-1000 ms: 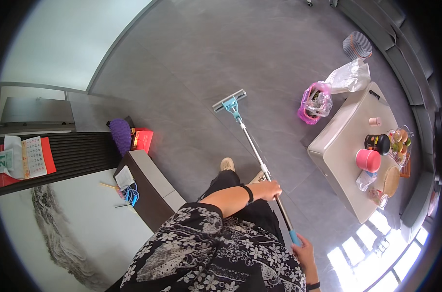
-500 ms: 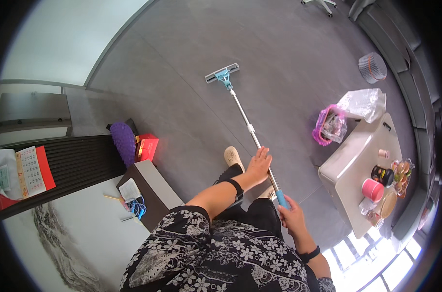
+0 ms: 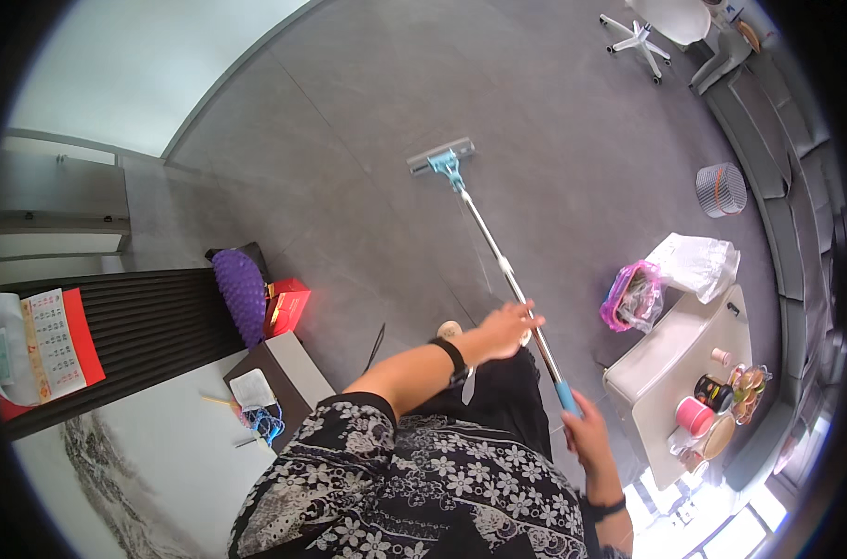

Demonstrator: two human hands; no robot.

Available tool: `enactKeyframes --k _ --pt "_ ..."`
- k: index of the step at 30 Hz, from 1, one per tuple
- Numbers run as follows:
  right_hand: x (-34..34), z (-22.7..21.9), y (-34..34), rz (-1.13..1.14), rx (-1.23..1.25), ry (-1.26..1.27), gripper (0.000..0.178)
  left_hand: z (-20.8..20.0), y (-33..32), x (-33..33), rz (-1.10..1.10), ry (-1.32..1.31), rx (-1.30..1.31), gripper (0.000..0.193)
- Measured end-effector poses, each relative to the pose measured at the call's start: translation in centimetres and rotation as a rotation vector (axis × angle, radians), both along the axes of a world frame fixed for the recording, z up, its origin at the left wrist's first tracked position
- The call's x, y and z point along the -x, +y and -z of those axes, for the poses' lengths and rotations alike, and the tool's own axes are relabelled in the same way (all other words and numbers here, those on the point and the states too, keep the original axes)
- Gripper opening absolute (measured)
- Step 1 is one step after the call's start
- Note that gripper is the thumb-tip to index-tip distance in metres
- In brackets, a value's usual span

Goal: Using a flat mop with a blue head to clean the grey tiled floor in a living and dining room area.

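A mop with a silver pole and a flat grey-and-light-blue head slants across the floor in front of me, its head down on the grey floor. My left hand is around the middle of the pole, fingers over its far side. Lower down, my right hand is wrapped around the blue grip at the pole's near end. Part of that grip is hidden by the fingers.
At right stand a pale table with jars and cups, a pink bin with a plastic liner, a wire basket and a grey sofa. A white wheeled chair is far right; a red box and purple spiky cushion are left.
The view has shifted forward, bringing more of the white chair in. Both hands stay on the mop; its head sits slightly lower and to the right in view.
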State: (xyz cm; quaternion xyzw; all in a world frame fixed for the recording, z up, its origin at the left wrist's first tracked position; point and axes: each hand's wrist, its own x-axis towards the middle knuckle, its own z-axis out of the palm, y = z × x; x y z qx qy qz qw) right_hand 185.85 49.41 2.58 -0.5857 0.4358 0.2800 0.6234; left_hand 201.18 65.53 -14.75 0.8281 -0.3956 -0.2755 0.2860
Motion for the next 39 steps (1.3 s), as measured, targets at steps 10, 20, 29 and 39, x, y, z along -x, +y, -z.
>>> enactKeyframes --k 10,20,29,39 --pt "-11.4 2.2 -5.8 -0.044 -0.073 -0.009 0.053 -0.8 -5.1 -12.0 0.095 0.145 0.018 0.042" --pt "-34.6 7.2 -13.2 -0.233 -0.157 -0.162 0.050 0.6 -10.1 -30.6 -0.314 0.113 -0.268 0.054" --pt "-28.6 0.9 -21.2 -0.188 -0.029 -0.082 0.049 3.2 -18.8 -32.3 0.249 -0.166 -0.465 0.026" --pt "-25.3 -5.1 -21.3 0.130 0.171 0.206 0.053 3.5 -24.8 -30.2 0.692 0.089 -0.108 0.006"
